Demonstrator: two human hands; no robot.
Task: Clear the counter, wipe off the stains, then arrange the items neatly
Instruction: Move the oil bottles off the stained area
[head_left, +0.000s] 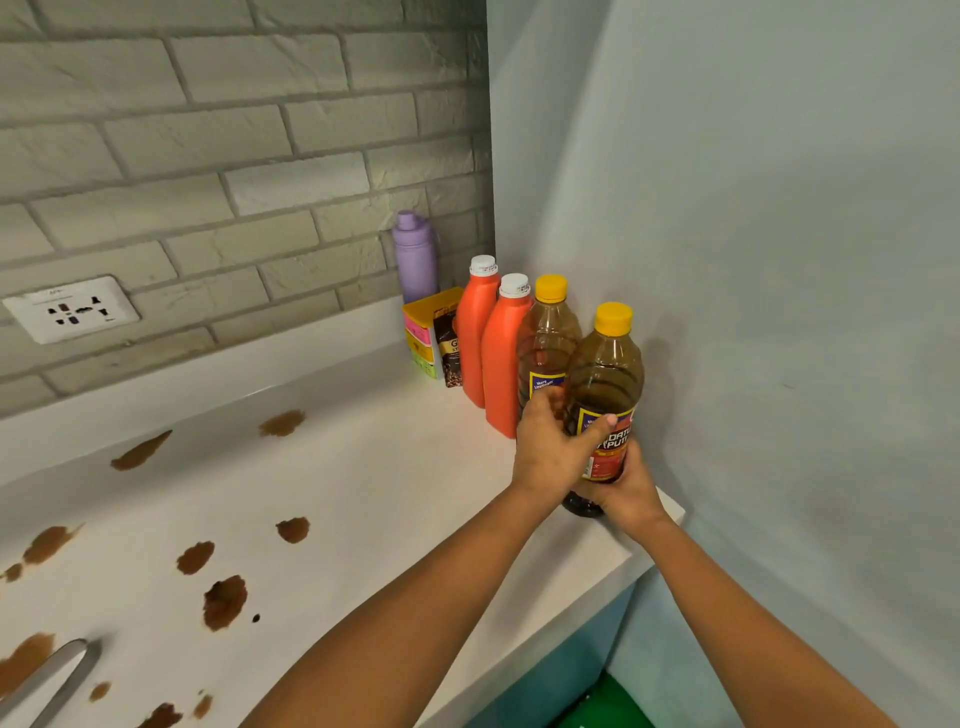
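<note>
Right of frame: left hand (550, 447) and right hand (626, 486), fingers curled round near vinegar bottle (605, 395) at counter (395, 467) corner. Best seated upright, snug beside twin bottle (548, 338); stains (224, 601) unwiped lower left.

Amber yellow-capped bottle (602, 384) stands upright at the white bench's (363, 467) corner, brown stains (224, 601) left of it.
</note>
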